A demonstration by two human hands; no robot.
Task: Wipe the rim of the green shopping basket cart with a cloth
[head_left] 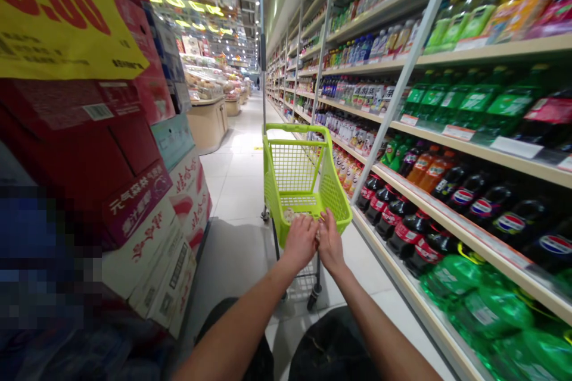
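Observation:
A lime-green shopping cart point(344, 205) stands in front of me in the aisle, its basket facing me. My left hand point(301, 240) and my right hand point(329, 239) are close together at the basket's near side, fingers curled inward. Something small and brownish shows between them, too little of it visible to name. At the basket's bottom, just past my left fingers, lies a pale, mottled item point(289, 214). My hands cover part of the basket's near edge. Below it, the cart's dark frame and a wheel point(314, 297) show.
Shelves on the right hold cola bottles point(409, 232), green soda bottles point(469, 95) and large green bottles point(482, 309). Stacked drink cartons point(147, 202) and a yellow price sign point(67, 18) crowd the left. A wooden display counter point(208, 125) stands farther along the tiled aisle point(236, 178).

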